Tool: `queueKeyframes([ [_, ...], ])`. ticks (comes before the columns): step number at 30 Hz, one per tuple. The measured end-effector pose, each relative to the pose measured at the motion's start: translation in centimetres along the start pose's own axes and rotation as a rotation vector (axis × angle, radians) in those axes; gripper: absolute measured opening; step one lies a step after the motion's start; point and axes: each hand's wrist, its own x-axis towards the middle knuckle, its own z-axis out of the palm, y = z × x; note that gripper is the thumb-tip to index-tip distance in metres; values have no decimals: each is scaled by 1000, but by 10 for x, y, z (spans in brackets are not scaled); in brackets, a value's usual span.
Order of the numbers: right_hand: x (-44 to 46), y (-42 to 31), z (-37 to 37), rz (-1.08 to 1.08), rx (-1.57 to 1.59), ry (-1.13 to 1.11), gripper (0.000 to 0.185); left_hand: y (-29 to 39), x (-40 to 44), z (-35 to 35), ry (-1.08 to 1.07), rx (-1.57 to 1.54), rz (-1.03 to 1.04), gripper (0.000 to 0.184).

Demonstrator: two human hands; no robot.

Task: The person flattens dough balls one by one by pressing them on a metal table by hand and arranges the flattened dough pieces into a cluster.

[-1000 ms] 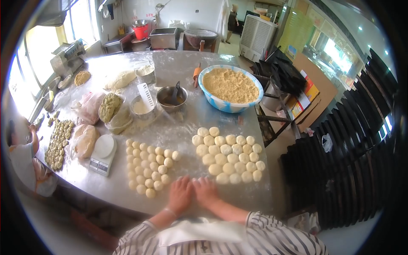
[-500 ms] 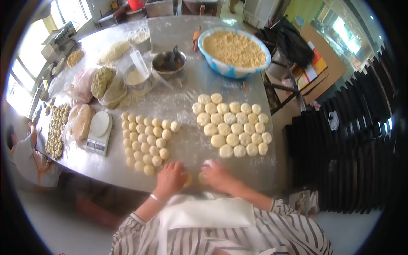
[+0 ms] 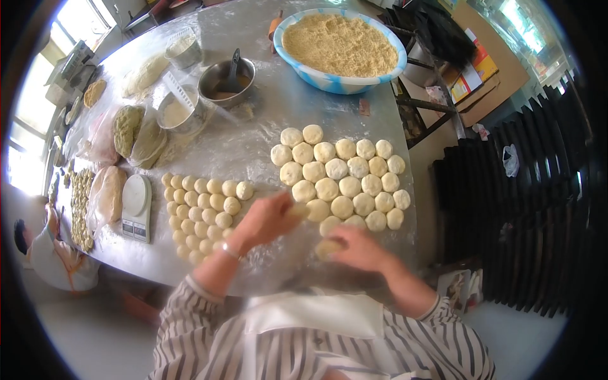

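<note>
My left hand (image 3: 271,218) is at the lower left edge of the group of flattened dough rounds (image 3: 342,206). Its fingers are closed on a pale dough round (image 3: 297,212), blurred by motion. Lower and to the right, my right hand (image 3: 360,248) grips another dough round (image 3: 327,249) between thumb and fingers, just in front of the group's nearest row. Left of my left wrist sits a second group of smaller, rounder dough balls (image 3: 204,215); my forearm hides some of them.
The metal table (image 3: 253,161) is dusted with flour. A blue-and-white basin (image 3: 342,82) of crumbly filling stands at the back, beside a metal bowl (image 3: 227,88). A scale (image 3: 135,202) and bagged doughs lie left. Black trays (image 3: 506,221) stack right; another person (image 3: 57,250) is far left.
Both hands have moved away from the table's front edge, forward to the flattened rounds, carrying dough rounds. The view has shifted slightly, so the basin and bowls appear higher.
</note>
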Motion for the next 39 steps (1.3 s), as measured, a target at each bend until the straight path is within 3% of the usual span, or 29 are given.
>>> queueKeyframes([
  [7, 26, 10, -70, 59, -17, 260, 34, 27, 169, -2, 354, 148, 526, 29],
  [10, 36, 15, -91, 82, -20, 328, 34, 12, 218, -3, 223, 156, 607, 31],
  [11, 40, 18, -98, 88, -14, 348, 34, 6, 231, -5, 133, 97, 468, 33],
  [15, 64, 36, -127, 73, -102, 401, 35, 3, 258, -25, 197, 152, 415, 35],
  [18, 100, 51, -146, -51, -221, 484, 37, 16, 272, -22, 85, 250, 125, 37],
  [21, 147, 61, -160, -128, -282, 562, 39, 8, 284, -11, -49, 17, 252, 35],
  [23, 173, 70, -167, -178, -345, 624, 42, 12, 288, -10, -102, 21, 272, 34],
  [26, 189, 86, -171, -253, -403, 489, 37, 24, 288, -16, -100, 110, 190, 35],
  [30, 191, 101, -175, -106, -317, 416, 49, 17, 295, -15, -37, 183, 218, 37],
  [33, 198, 109, -177, 14, -357, 398, 62, 19, 294, -3, -126, 130, 281, 40],
  [35, 204, 109, -179, 2, -458, 342, 67, 26, 289, 2, -115, 214, 219, 41],
  [39, 205, 87, -180, 100, -242, 199, 67, 26, 288, 1, -75, 177, 84, 40],
])
